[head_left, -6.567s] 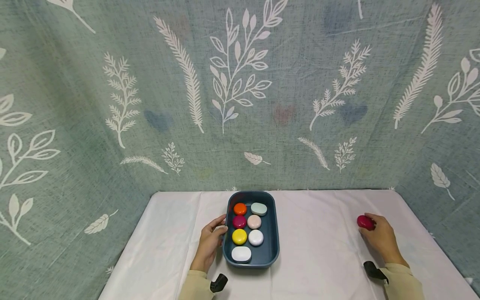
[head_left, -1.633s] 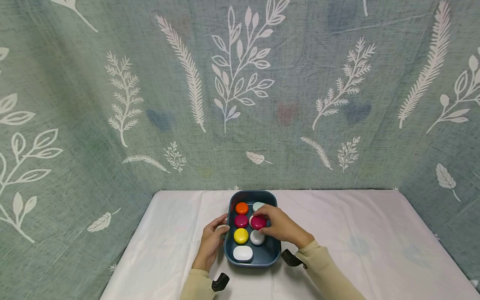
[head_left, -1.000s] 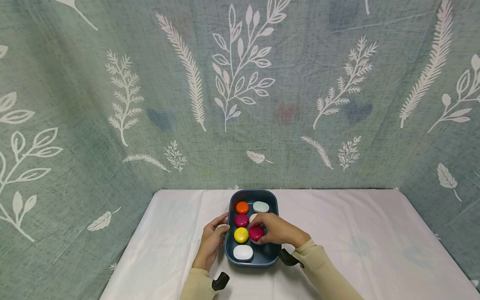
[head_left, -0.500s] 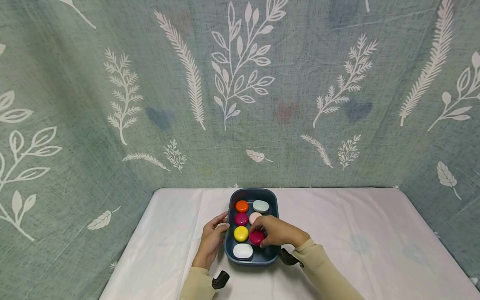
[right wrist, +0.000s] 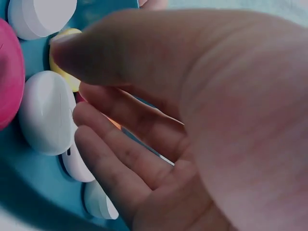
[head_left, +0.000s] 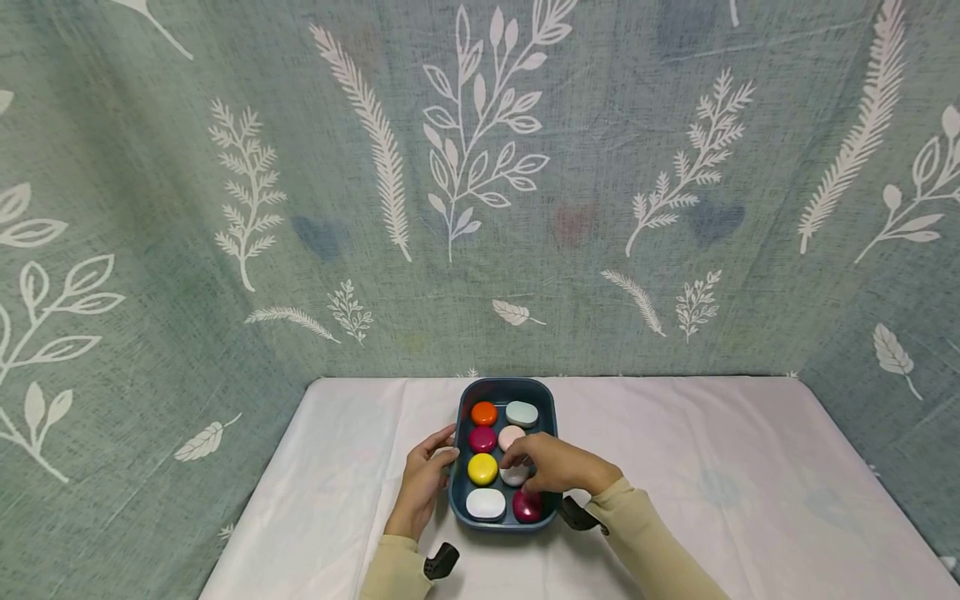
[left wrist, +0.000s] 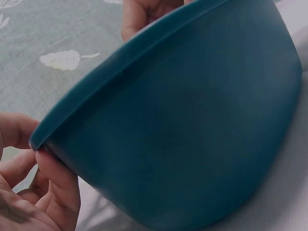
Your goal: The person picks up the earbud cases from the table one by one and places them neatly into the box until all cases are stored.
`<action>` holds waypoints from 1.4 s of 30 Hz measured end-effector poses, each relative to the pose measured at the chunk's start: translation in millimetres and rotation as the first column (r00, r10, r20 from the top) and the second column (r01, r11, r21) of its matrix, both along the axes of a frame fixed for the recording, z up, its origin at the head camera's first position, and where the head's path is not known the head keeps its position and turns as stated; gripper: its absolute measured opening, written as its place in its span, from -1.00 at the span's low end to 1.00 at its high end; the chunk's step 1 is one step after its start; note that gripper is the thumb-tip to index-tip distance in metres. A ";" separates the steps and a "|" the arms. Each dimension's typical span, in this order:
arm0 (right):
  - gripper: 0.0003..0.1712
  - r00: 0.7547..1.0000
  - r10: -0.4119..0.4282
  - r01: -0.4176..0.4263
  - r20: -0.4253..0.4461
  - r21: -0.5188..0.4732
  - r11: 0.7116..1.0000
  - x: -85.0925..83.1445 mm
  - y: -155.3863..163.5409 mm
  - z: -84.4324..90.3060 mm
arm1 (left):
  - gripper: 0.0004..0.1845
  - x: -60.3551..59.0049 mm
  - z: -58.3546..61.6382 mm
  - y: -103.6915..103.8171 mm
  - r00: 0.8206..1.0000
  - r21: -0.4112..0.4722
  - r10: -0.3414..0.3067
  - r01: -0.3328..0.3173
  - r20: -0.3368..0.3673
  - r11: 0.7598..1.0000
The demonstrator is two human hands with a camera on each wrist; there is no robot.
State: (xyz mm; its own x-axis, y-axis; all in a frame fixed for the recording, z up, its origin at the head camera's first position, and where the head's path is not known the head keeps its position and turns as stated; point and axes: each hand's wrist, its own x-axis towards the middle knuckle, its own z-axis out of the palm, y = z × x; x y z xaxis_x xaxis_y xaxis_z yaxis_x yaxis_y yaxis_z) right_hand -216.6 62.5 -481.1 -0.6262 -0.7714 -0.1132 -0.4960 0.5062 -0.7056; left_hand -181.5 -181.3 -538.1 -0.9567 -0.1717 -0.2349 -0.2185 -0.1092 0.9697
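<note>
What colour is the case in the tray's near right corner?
Magenta, a deep pinkish red case in the dark teal tray; the head view shows it best.

A glossy magenta pebble-shaped case (head_left: 527, 505) lies flat in the near right corner of a dark blue tray (head_left: 550, 407), beside a white oblong case (head_left: 485, 503). The tray sits mid-table, nearer the far edge.

Head camera looks forward and down from afar; both wrist cameras sit close against the same blue tray (head_left: 556, 467).
</note>
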 end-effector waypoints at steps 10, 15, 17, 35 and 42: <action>-0.59 0.993 -0.106 0.098 -0.048 -0.147 0.984 -2.1 18.6 0.4 | -0.48 1.8 1.8 0.1 1.000 -0.002 -0.007 0.007 -0.004 1.000; -0.59 0.978 -0.190 0.168 -0.088 -0.215 0.962 -3.6 32.9 -0.5 | -0.49 1.9 2.9 0.3 1.000 -0.006 -0.005 0.005 -0.004 1.000; -0.60 0.968 -0.224 0.192 -0.110 -0.243 0.951 -4.2 38.5 -1.2 | -0.49 1.8 2.8 0.3 1.000 -0.006 -0.005 0.005 -0.003 1.000; -0.58 0.869 -0.475 0.389 -0.136 -0.405 0.828 2.1 90.2 -13.0 | -0.48 -0.5 2.1 -0.4 1.000 -0.003 -0.005 0.005 0.008 1.000; -0.56 0.840 -0.521 0.430 -0.152 -0.400 0.810 8.2 108.3 -21.4 | -0.48 0.0 0.8 -0.6 1.000 -0.009 -0.008 0.008 0.011 1.000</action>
